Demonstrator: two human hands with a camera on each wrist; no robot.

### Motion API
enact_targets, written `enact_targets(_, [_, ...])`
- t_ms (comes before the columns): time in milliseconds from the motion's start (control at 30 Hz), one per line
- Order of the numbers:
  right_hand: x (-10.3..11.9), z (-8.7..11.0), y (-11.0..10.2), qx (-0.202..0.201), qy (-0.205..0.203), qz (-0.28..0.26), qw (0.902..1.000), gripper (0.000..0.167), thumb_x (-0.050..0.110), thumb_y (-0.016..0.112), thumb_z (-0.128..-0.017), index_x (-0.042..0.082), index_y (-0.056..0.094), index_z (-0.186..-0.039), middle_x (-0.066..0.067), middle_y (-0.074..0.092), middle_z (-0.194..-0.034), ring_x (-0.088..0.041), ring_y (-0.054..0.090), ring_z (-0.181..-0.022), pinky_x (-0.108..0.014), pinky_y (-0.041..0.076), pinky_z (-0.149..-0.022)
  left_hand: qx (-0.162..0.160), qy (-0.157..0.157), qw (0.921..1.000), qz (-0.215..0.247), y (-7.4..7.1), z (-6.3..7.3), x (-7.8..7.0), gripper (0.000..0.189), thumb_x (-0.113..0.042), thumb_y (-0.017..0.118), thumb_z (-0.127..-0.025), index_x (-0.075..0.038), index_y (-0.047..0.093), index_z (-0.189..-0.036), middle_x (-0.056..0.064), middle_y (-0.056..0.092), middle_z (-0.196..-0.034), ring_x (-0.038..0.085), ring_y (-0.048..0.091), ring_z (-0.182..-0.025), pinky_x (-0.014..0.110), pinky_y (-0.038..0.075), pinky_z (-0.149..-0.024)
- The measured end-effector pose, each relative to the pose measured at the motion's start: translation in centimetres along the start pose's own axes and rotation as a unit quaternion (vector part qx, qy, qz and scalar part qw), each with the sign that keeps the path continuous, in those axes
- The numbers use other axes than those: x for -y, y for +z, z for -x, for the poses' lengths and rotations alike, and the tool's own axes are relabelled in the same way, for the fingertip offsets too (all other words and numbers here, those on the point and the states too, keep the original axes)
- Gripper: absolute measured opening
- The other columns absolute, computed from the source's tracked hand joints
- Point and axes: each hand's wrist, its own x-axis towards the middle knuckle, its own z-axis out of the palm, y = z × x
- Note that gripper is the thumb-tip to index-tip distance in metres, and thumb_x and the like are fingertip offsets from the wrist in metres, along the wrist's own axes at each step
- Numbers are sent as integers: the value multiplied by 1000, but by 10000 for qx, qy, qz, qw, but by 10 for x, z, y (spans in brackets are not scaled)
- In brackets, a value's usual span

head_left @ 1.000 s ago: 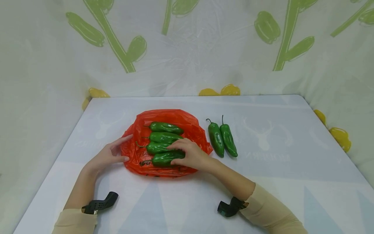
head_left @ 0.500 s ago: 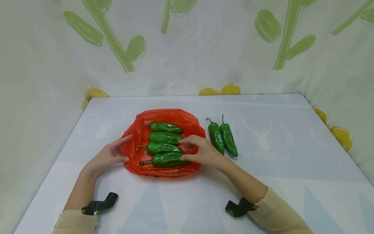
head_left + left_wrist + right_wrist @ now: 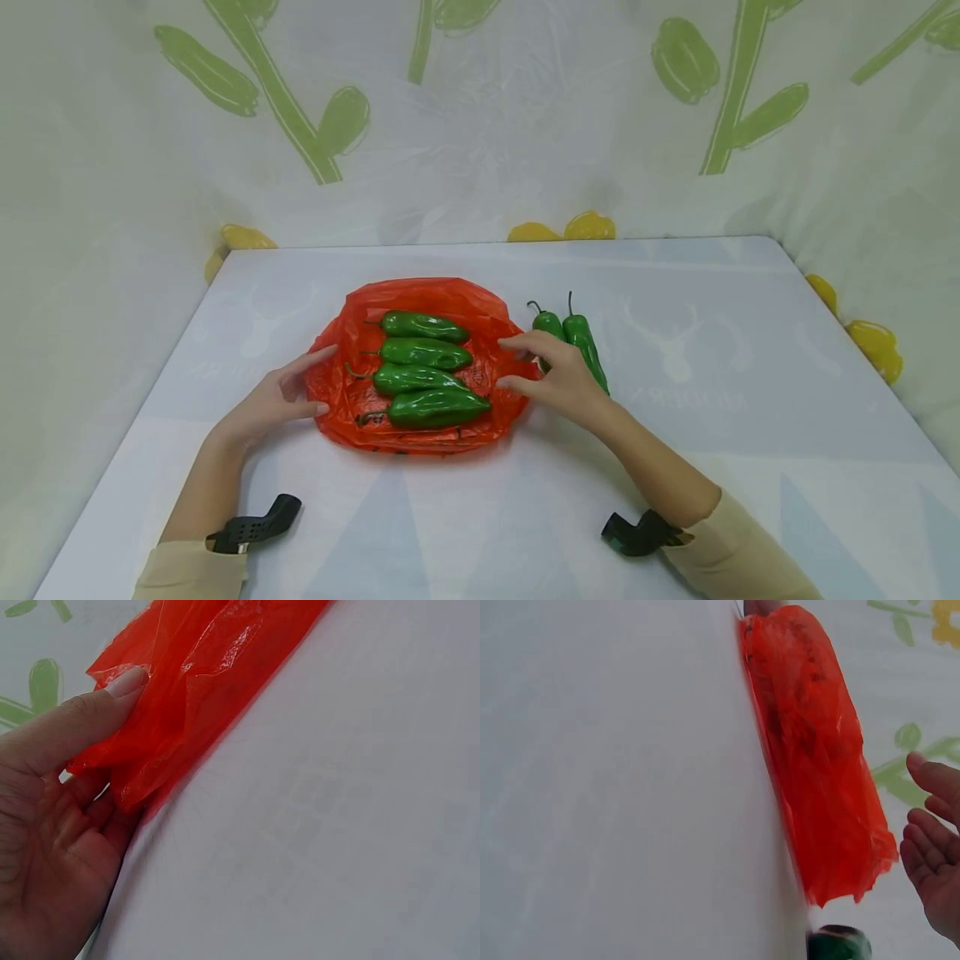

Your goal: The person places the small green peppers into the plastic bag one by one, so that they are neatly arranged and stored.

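An open red plastic bag [image 3: 427, 289] lies on the table with its mouth facing up. Inside it, several green peppers [image 3: 438, 409] lie in a row, stems to the left. My left hand [image 3: 264, 406] holds the bag's left edge; in the left wrist view the thumb lies over the red plastic [image 3: 217, 682] and the other fingers are partly behind it. Over the bag's right edge is my right hand [image 3: 564, 373], thumb and fingers apart with nothing between them. Two more green peppers [image 3: 581, 335] lie to the right of the bag, partly hidden by that hand.
The white table [image 3: 750, 350] carries a faint deer print on the right. Behind it hangs a pale sheet [image 3: 525, 142] with green plant shapes. A black wrist camera [image 3: 258, 525] sits on the left forearm, another black camera [image 3: 637, 533] on the right.
My right hand has let go of the peppers in the bag and moved right, to the bag's right edge and in front of the two loose peppers. The left hand has stayed put.
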Motion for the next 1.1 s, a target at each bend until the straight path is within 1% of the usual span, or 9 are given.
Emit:
enact_targets(100, [-4,3,-5,-129,39,74,9999,46,-1,82,-66,-6,64,-109,-16,66,-100,-25,61,-83,-40,57,-69,-20,-37,10000,6,0,1,-1,76,-15,72,-80,-12,35,-146,17,22,-155,40,9,-142,69,19,-106])
enact_targets(200, [-6,8,-13,-203,347,111,9991,47,-1,82,-67,-5,64,-110,-17,66,-102,-28,61,-84,-44,57,-70,-13,-50,10000,10,0,1,-1,76,-15,72,-80,-12,35,-146,17,22,-155,40,9,-142,69,19,-106])
enact_targets(300, [-9,14,-20,-263,648,167,9974,47,0,81,-68,-3,64,-112,-17,66,-104,-27,60,-87,-42,56,-74,-9,-54,10000,-13,0,1,-1,76,-15,71,-81,-13,34,-147,16,22,-155,40,9,-142,69,20,-105])
enact_targets(367, [-13,19,-24,-305,722,298,9965,48,1,82,-68,-3,64,-113,-16,65,-104,-24,59,-88,-38,56,-76,-10,-73,10000,-11,1,2,-1,76,-16,71,-81,-13,34,-147,16,22,-155,39,9,-142,69,21,-105])
enact_targets(567, [-27,30,-35,-428,582,657,9952,51,1,84,-65,-3,64,-113,-14,65,-106,-24,58,-88,-30,54,-76,5,-126,9999,114,0,2,0,75,-15,71,-81,-15,35,-147,14,21,-155,38,8,-143,68,19,-106])
enact_targets(633, [-31,32,-39,-443,509,749,9949,53,1,84,-64,-3,64,-114,-14,66,-108,-24,59,-90,-28,55,-78,-3,-136,9998,126,0,2,-1,75,-15,71,-81,-15,35,-147,14,21,-155,38,8,-143,68,18,-106])
enact_targets(833, [-44,35,-50,-510,293,610,9964,61,-3,86,-59,-5,62,-114,-18,64,-109,-27,59,-91,-20,51,-84,-5,-165,9997,156,0,1,-2,75,-16,71,-81,-15,35,-147,14,20,-156,38,7,-143,69,18,-106])
enact_targets(933, [-50,38,-54,-526,337,558,9965,62,-3,86,-58,-6,61,-115,-18,64,-110,-27,58,-92,-17,49,-85,9,-170,9997,190,0,1,-2,75,-16,71,-81,-15,35,-147,14,20,-156,37,7,-143,69,17,-107])
enact_targets(1100, [-55,42,-59,-532,715,588,9943,61,-2,85,-62,-2,61,-118,-16,63,-115,-25,58,-95,-16,47,-87,21,-163,9996,220,0,1,-2,76,-15,71,-81,-14,34,-147,14,20,-156,38,7,-143,68,16,-107])
